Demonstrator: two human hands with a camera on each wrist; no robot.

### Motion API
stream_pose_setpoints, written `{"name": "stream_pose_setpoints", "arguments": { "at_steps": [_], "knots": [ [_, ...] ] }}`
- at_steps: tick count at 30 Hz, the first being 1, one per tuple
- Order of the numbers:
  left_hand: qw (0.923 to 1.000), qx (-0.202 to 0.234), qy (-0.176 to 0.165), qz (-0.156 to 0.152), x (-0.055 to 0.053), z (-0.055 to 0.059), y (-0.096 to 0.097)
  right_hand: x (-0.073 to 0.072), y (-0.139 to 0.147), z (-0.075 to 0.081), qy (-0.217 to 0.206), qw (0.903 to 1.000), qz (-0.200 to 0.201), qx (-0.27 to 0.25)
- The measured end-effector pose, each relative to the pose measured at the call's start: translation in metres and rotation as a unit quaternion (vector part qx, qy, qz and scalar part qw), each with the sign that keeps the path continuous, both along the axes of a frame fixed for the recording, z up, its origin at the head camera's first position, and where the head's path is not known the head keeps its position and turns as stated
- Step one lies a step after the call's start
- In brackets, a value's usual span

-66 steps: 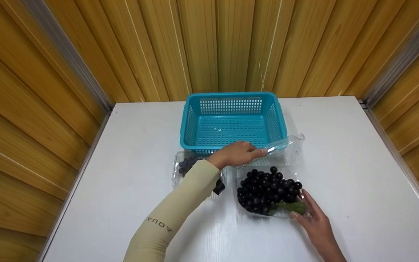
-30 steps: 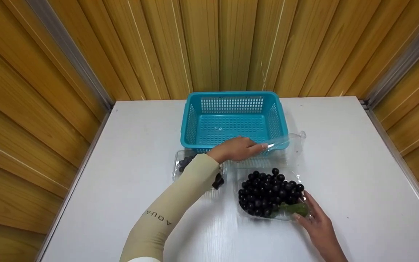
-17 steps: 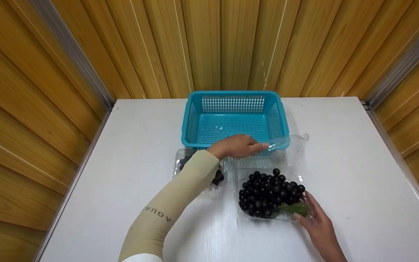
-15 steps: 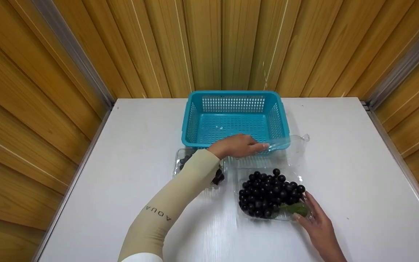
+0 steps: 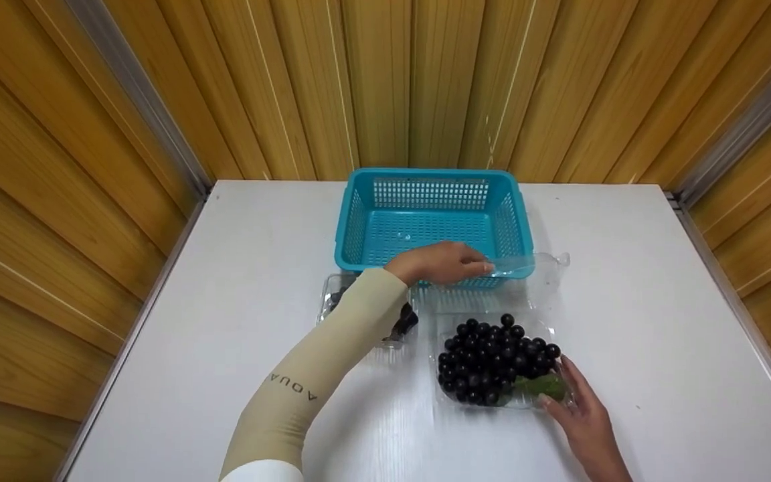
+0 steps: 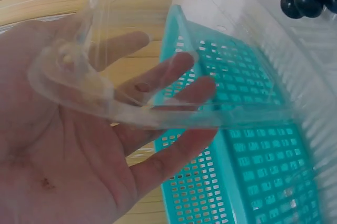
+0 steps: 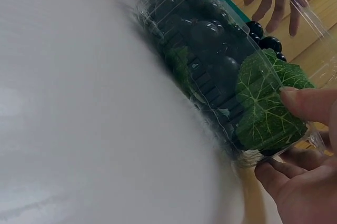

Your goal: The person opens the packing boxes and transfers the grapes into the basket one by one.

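Observation:
A clear plastic clamshell box (image 5: pixel 523 403) stands on the white table with its lid (image 5: pixel 518 265) raised at the back. Black grapes (image 5: pixel 486 361) fill it, along with a green leaf (image 7: pixel 268 103) at the near right corner. My left hand (image 5: pixel 442 262) is at the lid's left side; in the left wrist view its loosely spread fingers (image 6: pixel 179 150) show through the clear plastic. At the box's right end my right hand (image 5: pixel 587 415) grips the corner, thumb on the side by the leaf and fingers lower down.
Behind the box sits a turquoise plastic basket (image 5: pixel 432 173), partly overlapped by the lid and left hand. A second clear box (image 5: pixel 324 302) with dark grapes (image 5: pixel 405 320) lies in front of it, partly hidden under my left forearm. Wood-look walls (image 5: pixel 446 80) enclose the table.
My left hand has shifted slightly away from me toward the basket. The right hand keeps its grip, and the box and lid stay nearly where they were.

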State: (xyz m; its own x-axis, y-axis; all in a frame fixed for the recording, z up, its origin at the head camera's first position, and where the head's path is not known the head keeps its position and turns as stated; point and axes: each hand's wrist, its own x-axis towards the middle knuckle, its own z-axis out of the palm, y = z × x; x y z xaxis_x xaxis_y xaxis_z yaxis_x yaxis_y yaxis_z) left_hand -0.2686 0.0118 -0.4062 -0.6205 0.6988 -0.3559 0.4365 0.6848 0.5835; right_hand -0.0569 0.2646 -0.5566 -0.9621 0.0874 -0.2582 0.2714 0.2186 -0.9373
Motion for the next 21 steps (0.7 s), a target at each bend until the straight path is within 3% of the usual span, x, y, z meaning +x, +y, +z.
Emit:
{"name": "stream_pose_setpoints", "arguments": {
  "at_steps": [7, 11, 15, 21],
  "knots": [
    [0.9995, -0.026, 0.018, 0.0, -0.0007, 0.0061, 0.0022, -0.0021, 0.0018, 0.0012, -0.011, 0.9997, 0.019, -0.003],
    [0.9963, 0.004, 0.085, 0.003, -0.0011, 0.0025, 0.0044, -0.0016, 0.0013, 0.0016, -0.012, 0.9998, 0.014, 0.004],
    [0.985, 0.05, 0.165, -0.003, -0.0021, 0.0011, 0.0049, -0.0013, -0.0002, 0.0018, -0.01, 0.9999, 0.006, 0.008],
    [0.9732, 0.071, 0.219, 0.004, -0.0026, 0.0036, 0.0041, -0.0007, -0.004, 0.0029, -0.009, 0.9997, -0.005, 0.02]
  ]
}}
